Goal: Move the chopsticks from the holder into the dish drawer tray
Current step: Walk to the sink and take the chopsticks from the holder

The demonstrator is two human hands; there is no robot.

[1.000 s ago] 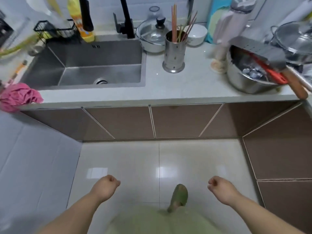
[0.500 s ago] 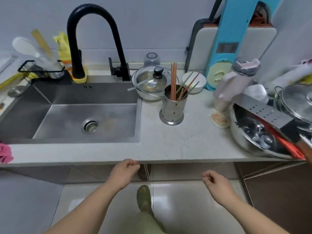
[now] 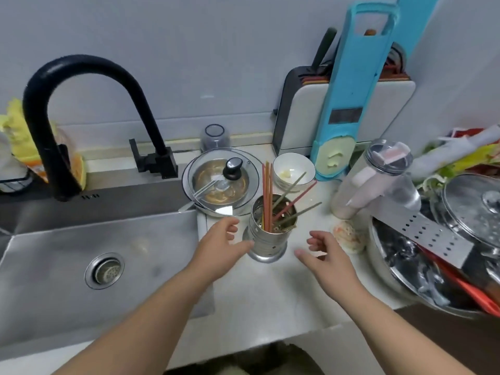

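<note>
On the worktop the holder (image 3: pixel 266 234) stands between both spread, empty hands, the left hand (image 3: pixel 220 246) nearer at its nine o'clock, the right hand (image 3: pixel 328 253) at three, the chopsticks (image 3: pixel 267 196) rising toward twelve.

We see chopsticks (image 3: pixel 267 196) in holder (image 3: pixel 266 239); sink (image 3: pixel 89 255) left of holder, lidded pot (image 3: pixel 221 182) behind, basin (image 3: pixel 422 269) right.
</note>
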